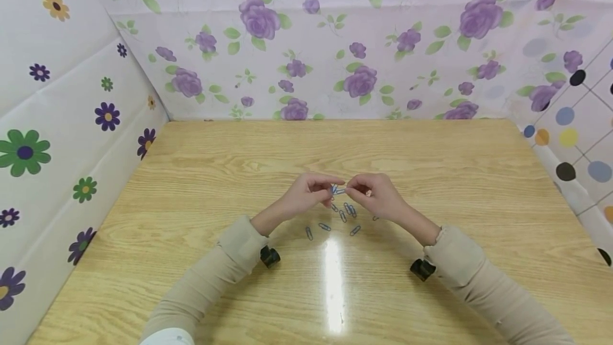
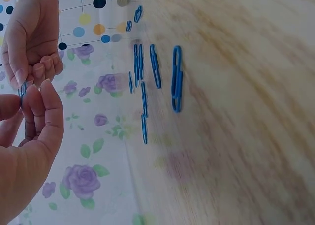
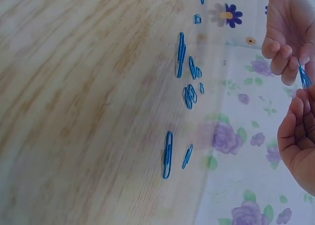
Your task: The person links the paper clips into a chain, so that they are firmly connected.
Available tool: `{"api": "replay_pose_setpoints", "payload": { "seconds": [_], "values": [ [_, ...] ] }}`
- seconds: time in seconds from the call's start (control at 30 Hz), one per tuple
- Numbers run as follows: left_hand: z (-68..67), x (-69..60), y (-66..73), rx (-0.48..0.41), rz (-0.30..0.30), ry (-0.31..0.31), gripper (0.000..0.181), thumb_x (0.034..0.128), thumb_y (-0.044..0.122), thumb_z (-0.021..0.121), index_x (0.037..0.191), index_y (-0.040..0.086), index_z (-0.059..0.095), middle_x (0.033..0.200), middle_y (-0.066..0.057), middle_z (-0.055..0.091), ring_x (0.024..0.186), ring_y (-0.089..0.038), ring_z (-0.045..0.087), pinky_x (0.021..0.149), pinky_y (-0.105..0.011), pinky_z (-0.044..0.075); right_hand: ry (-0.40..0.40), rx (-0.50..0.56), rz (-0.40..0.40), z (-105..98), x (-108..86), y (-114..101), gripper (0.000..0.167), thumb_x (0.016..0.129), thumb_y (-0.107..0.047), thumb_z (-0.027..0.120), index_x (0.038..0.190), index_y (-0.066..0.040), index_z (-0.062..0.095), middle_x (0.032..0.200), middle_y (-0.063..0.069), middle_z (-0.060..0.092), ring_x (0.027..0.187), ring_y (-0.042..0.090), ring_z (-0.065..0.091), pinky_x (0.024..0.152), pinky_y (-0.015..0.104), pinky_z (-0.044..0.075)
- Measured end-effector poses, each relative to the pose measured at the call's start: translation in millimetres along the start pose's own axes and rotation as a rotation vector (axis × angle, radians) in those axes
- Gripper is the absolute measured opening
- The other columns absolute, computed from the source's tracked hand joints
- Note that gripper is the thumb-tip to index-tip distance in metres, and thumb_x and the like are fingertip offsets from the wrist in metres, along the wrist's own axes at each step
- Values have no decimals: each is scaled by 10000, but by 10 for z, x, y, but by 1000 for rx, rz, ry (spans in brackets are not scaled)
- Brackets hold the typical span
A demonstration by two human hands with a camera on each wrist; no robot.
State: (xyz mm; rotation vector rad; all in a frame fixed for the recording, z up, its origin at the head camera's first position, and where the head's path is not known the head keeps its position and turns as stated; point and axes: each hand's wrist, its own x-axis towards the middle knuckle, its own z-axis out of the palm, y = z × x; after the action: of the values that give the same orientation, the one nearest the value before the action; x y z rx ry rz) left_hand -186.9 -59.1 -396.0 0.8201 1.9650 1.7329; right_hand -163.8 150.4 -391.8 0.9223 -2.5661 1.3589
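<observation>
Above the middle of the table, my left hand (image 1: 304,196) and right hand (image 1: 378,196) meet, fingertips close together. Blue paper clips (image 1: 340,191) span the small gap between them. Thumb and finger of the left hand pinch one end, as the left wrist view shows with the clip (image 2: 22,91). The right hand's thumb and fingers pinch the other end. In the right wrist view several thin blue wires of the held clips (image 3: 304,76) show between the hands; whether they are linked I cannot tell. Below the hands, loose blue paper clips (image 1: 342,216) lie scattered.
Single clips lie nearer the body, one at the left (image 1: 309,233) and one at the right (image 1: 355,230). The wooden table (image 1: 215,174) reflects a bright light strip in front. Flowered cloth (image 1: 297,68) stands behind it, with patterned cloths at both sides.
</observation>
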Motion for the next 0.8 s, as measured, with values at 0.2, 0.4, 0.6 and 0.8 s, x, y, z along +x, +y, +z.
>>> {"api": "replay_pose_setpoints", "payload": {
  "seconds": [0.2,0.4,0.6,0.8],
  "values": [
    [7,-19,12,-9,-51,47,245,873,-67,511,1111,-120,515,860,-294,559,706,-236,628,743,-456,508,10,-9,-32,7,-10,-6,82,862,-22,591,817,-29,659,700,55,623,602,78,517,555,243,451],
    [-11,-23,26,-60,-95,88,161,855,-58,568,1002,-107,523,828,-163,606,727,-225,645,771,-484,491,21,-12,-18,-5,-24,8,76,861,-25,599,816,-39,658,709,-19,614,615,77,531,577,245,462],
    [-26,-27,48,-77,-92,86,171,881,-70,521,1039,-131,544,828,-217,632,736,-244,654,733,-407,522,35,-16,2,-18,-38,24,63,855,-36,613,815,-41,662,725,30,638,625,86,549,581,249,466],
    [-35,-29,51,-56,-72,43,204,895,-64,499,1070,-138,574,822,-215,632,714,-205,654,712,-384,529,40,-25,7,-42,-40,37,74,862,-47,609,815,-44,666,725,9,639,626,86,555,576,252,466]
  ]
}}
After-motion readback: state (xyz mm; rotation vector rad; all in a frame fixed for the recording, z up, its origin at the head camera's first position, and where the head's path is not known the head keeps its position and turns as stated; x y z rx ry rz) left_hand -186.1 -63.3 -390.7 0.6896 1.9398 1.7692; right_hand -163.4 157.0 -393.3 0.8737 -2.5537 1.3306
